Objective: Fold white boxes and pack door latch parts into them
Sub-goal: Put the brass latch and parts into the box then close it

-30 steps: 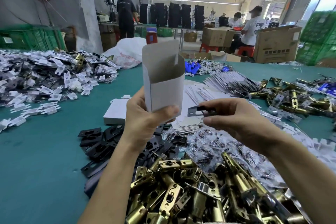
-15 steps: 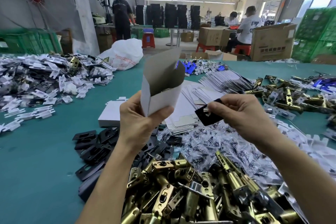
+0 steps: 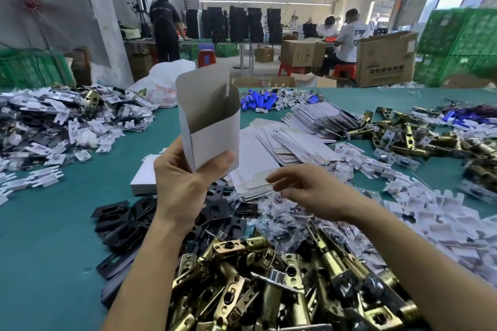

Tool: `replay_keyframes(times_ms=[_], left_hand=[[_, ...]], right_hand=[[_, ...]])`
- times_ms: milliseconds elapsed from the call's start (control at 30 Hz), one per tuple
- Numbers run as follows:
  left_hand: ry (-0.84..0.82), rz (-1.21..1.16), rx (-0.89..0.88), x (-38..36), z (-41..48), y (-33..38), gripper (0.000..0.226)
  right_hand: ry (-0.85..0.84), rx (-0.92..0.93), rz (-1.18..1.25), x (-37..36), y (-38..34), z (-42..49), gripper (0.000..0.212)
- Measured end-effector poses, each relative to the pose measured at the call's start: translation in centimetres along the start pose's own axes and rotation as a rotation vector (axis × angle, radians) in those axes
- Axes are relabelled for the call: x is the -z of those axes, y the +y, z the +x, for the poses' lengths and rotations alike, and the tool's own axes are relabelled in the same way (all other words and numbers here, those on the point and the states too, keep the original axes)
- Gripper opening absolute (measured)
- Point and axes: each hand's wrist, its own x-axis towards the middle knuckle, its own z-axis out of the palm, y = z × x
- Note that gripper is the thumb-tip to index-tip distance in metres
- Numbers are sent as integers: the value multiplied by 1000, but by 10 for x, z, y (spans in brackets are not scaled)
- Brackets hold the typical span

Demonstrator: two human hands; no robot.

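One white box point(image 3: 212, 126) is gripped low by the left hand point(image 3: 180, 191), open mouth up, probably so latch parts point(image 3: 242, 279) can drop in, while the right hand point(image 3: 306, 192) hovers empty and relaxed above the desk point(image 3: 48, 250).

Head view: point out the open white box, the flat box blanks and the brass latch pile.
open white box point(image 3: 217, 142), head view, on its front wall.
flat box blanks point(image 3: 258, 158), head view, on the top blank's face.
brass latch pile point(image 3: 236, 247), head view, on a latch at the pile's far edge.
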Motion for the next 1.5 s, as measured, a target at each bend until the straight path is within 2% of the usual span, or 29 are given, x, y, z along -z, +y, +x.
replay_keyframes(times_ms=[100, 233, 333, 433, 500, 767, 833, 933, 1000, 1167, 1233, 1300, 1400, 1500], left_hand=[[2, -9, 13, -1, 1, 1, 33], [-72, -6, 73, -6, -2, 3, 33], [-133, -7, 106, -15, -8, 4, 30], [-173, -7, 89, -22, -11, 5, 31], [-182, -28, 73, -23, -11, 7, 35], [-162, -67, 107, -17, -13, -3, 32], [-141, -99, 137, -18, -13, -5, 31], [-95, -200, 188, -18, -10, -7, 36], [-80, -250, 219, -17, -10, -7, 41], [-110, -102, 227, -16, -12, -8, 36], [-149, -9, 233, -17, -14, -10, 33], [-175, 35, 234, -19, -16, -12, 22], [-189, 63, 208, -21, -17, -13, 20], [-177, 92, 191, -21, -17, -13, 17]], right_hand=[[191, -171, -248, 19, 39, -7, 33], [393, -509, -436, 46, 87, -26, 43], [362, -731, -735, 58, 110, -42, 45], [262, -881, -762, 62, 121, -53, 39], [245, -875, -766, 62, 125, -56, 39], [467, -704, -716, 64, 131, -56, 35], [443, -705, -724, 65, 134, -54, 30], [383, -747, -734, 68, 137, -51, 10], [395, -740, -685, 72, 139, -49, 11], [405, -640, -572, 79, 120, -46, 13], [479, -522, -495, 82, 97, -42, 10], [626, -255, -354, 84, 65, -36, 9], [848, 276, -127, 76, -7, -36, 21], [930, 622, 55, 65, -68, -39, 17]])
